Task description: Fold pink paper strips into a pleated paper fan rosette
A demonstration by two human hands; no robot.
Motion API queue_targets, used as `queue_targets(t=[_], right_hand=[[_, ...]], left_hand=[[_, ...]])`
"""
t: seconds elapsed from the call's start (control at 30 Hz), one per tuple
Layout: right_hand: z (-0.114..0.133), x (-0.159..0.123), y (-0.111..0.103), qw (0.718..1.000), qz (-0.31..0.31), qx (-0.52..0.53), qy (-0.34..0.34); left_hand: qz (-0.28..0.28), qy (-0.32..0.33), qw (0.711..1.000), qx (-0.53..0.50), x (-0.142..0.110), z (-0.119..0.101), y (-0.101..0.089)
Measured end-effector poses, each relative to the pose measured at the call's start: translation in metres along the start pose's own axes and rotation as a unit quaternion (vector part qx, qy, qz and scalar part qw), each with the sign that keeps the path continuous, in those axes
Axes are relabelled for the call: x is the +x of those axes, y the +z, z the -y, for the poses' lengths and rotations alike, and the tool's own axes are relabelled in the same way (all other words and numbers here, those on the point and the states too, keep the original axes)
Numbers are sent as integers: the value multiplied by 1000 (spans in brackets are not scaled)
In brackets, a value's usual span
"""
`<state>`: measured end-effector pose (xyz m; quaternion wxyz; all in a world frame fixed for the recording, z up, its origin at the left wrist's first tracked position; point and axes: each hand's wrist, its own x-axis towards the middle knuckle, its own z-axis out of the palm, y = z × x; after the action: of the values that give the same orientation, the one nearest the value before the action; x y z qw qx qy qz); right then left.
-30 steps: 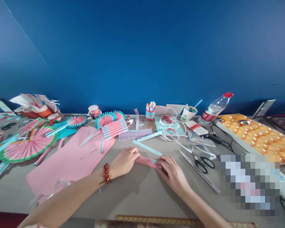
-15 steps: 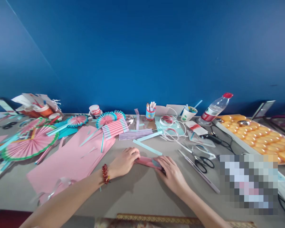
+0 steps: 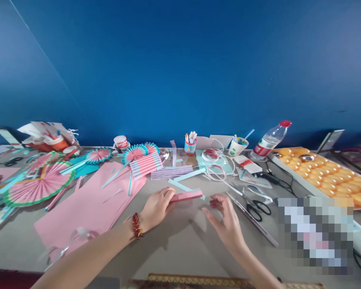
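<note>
Near the middle of the table, my left hand (image 3: 158, 206) grips the left end of a folded pink paper strip (image 3: 189, 196). The strip's right end sticks out free above a light blue paper strip (image 3: 185, 186). To its right, my right hand (image 3: 225, 220) is apart from the strip, with thumb and fingers spread and nothing between them. A pair of scissors (image 3: 255, 210) and a slim pale cutter or pen-like tool (image 3: 255, 222) lie just right of that hand. Left of my left hand are stacked pink paper sheets (image 3: 84, 204).
Pleated paper fans (image 3: 42, 182) lie at left, near a pleated pink piece (image 3: 146, 163) and pleated purple paper (image 3: 171, 172). Behind stand a cup of pens (image 3: 190, 145), a paper cup (image 3: 237, 147) and a plastic bottle (image 3: 269, 142). A tray of orange domes (image 3: 321, 170) sits right.
My right hand has let go of the pink strip's right end and moved a little right, its fingers opening. My left hand still holds the strip, whose free end now points slightly upward.
</note>
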<state>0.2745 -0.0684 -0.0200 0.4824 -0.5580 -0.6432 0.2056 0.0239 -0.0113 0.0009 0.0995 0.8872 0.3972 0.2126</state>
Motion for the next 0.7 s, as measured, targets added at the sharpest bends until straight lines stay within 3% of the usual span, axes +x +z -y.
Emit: queue_targets(t=[0.1, 0.2, 0.3, 0.43, 0.57, 0.7], right_hand=[[21, -2, 12, 971, 62, 202, 108], [44, 2, 27, 944, 74, 299, 120], [54, 7, 34, 966, 23, 242, 93], [51, 5, 33, 995, 32, 86, -48], [51, -3, 33, 984, 38, -19, -171], [58, -3, 35, 969, 27, -92, -229]], left_hand=[[-53, 7, 999, -9, 1, -9, -3], [-80, 34, 996, -4, 4, -22, -4], [-99, 57, 993, 5, 5, -30, -2], [-94, 86, 992, 25, 1, -33, -1], [-72, 42, 996, 10, 1, -36, -1], [-67, 10, 997, 22, 7, -45, 4]])
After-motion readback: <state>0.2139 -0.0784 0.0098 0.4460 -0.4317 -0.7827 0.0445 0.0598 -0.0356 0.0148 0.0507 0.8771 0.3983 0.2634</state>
